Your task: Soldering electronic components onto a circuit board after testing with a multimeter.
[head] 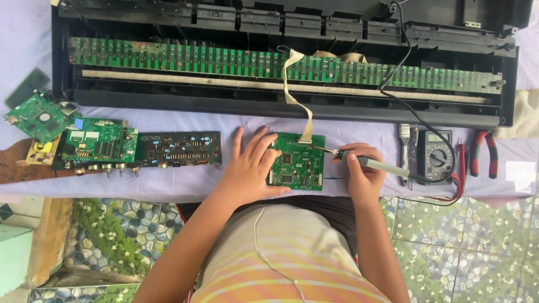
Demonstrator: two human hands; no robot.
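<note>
Near the front edge of the desk, the left hand lies flat with fingers spread, pressing the left side of a small green circuit board. The right hand has its grip closed around a soldering iron, whose tip touches the board's upper right edge. A multimeter sits just right of it.

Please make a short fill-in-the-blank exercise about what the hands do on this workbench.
1. The right hand holds a soldering ____.
2. The left hand rests on the green ____ board.
3. A flat ribbon cable joins this board to the opened ____.
4. The multimeter lies beside red-handled ____.

Missing words: iron; circuit; keyboard; pliers
</note>
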